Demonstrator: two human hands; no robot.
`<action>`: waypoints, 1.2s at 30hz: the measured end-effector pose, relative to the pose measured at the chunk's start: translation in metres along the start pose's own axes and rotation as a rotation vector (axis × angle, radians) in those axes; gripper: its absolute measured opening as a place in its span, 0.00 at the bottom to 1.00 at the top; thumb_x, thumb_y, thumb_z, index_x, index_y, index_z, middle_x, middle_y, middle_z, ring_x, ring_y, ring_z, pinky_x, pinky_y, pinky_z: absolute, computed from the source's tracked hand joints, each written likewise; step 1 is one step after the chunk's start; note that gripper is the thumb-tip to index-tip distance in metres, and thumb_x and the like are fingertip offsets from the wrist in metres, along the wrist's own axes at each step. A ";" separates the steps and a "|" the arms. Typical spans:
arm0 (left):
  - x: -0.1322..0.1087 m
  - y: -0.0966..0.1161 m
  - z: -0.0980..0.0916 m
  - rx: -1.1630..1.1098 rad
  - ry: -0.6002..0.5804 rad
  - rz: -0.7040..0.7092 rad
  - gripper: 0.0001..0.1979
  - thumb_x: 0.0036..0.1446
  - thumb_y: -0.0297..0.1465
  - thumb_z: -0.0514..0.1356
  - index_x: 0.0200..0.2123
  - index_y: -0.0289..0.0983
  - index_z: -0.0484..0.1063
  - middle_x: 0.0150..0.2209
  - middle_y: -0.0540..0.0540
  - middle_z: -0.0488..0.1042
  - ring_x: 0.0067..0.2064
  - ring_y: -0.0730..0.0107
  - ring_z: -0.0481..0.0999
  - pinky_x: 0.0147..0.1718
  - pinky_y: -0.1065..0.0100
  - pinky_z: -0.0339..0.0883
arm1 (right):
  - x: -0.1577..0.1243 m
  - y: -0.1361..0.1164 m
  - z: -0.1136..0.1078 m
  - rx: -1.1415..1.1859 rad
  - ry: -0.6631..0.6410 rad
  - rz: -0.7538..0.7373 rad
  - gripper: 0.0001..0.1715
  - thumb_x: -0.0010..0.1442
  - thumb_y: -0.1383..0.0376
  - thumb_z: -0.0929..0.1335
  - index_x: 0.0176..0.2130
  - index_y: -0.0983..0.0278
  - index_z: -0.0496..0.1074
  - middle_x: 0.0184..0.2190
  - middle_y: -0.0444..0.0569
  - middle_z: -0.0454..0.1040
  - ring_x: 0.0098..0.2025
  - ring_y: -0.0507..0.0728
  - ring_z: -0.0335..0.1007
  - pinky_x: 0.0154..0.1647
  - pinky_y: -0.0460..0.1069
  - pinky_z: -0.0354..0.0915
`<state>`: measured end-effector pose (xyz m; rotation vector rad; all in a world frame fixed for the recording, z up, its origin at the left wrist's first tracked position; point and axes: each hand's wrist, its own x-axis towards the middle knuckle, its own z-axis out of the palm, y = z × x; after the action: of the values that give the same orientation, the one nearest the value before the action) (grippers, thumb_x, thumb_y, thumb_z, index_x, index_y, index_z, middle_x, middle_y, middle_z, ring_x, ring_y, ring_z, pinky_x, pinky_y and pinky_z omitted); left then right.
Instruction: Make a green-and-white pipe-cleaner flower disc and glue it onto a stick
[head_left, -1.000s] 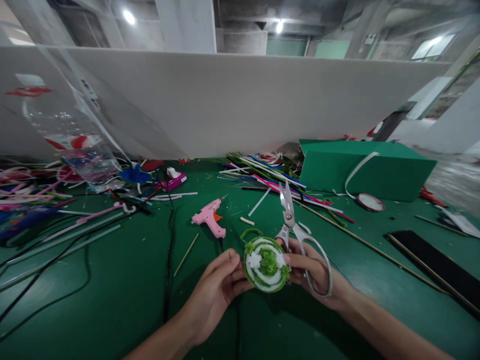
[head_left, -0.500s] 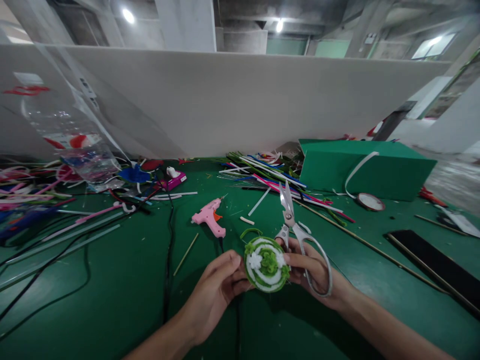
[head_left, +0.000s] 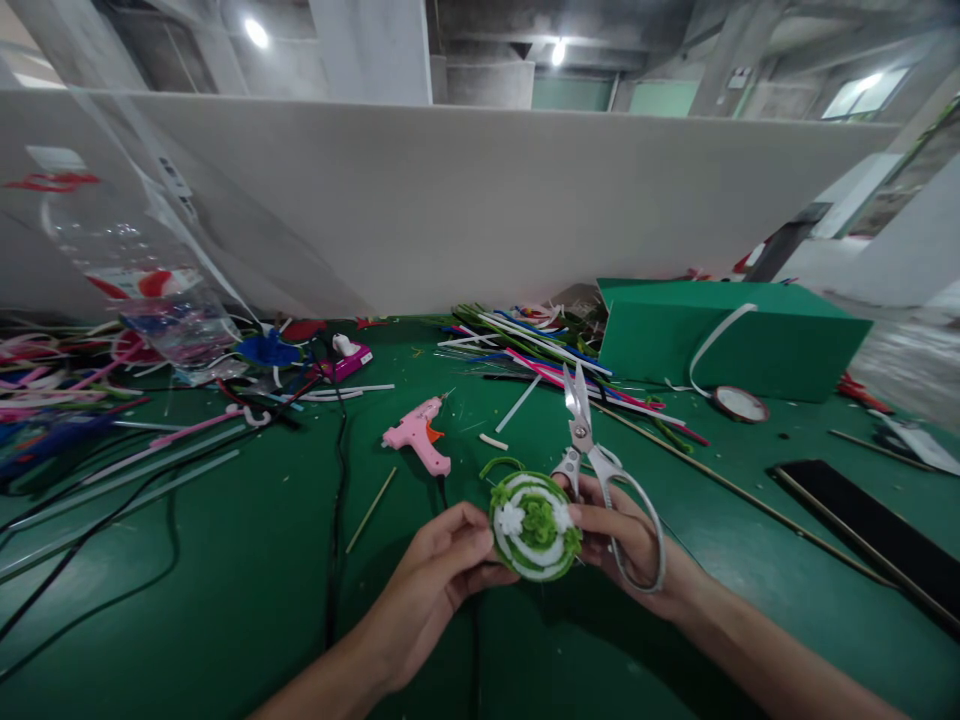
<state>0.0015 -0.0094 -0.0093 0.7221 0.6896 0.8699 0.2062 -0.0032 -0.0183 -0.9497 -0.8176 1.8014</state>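
Between my hands is a round green-and-white spiral piece that looks made of pipe cleaner, with small green and white flowers on its face. My left hand pinches its left edge, thumb in front and fingers behind. On the other side, my right hand grips the right edge with thumb and fingers. A pair of scissors also hangs in my right hand, one handle loop around the fingers and the blades pointing up and away. Behind the disc, a green strand lies or sticks out.
A pink glue gun lies ahead on the green table. Beyond it are loose pipe cleaners and a green box. A tape roll sits at right, a plastic bottle at left. A black cord crosses the table.
My left thumb and fingers have shifted slightly along the disc's left edge. The disc and scissors have barely moved.
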 end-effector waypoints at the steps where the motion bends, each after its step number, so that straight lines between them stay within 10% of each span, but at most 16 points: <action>1: -0.001 0.000 0.001 0.030 -0.006 -0.001 0.02 0.55 0.26 0.58 0.30 0.34 0.69 0.34 0.45 0.73 0.38 0.64 0.74 0.42 0.60 0.67 | 0.000 0.000 0.000 0.007 -0.006 -0.009 0.15 0.47 0.64 0.73 0.36 0.61 0.69 0.25 0.40 0.63 0.22 0.47 0.58 0.23 0.43 0.59; 26: -0.003 0.003 0.001 0.093 -0.113 0.005 0.06 0.52 0.23 0.59 0.35 0.34 0.72 0.35 0.41 0.75 0.40 0.58 0.74 0.39 0.59 0.68 | 0.004 0.003 -0.008 0.071 0.015 -0.110 0.15 0.48 0.65 0.72 0.38 0.63 0.69 0.28 0.42 0.64 0.23 0.47 0.56 0.19 0.41 0.52; 36: -0.001 -0.003 -0.002 0.169 0.187 -0.028 0.14 0.41 0.27 0.69 0.36 0.34 0.76 0.38 0.42 0.77 0.43 0.57 0.73 0.44 0.60 0.65 | -0.001 -0.007 -0.007 -0.534 0.048 -0.238 0.18 0.51 0.56 0.70 0.39 0.63 0.68 0.28 0.44 0.67 0.26 0.52 0.63 0.22 0.45 0.58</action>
<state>0.0010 -0.0110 -0.0129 0.7855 0.9470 0.8671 0.2155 -0.0003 -0.0154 -1.1657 -1.3589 1.3716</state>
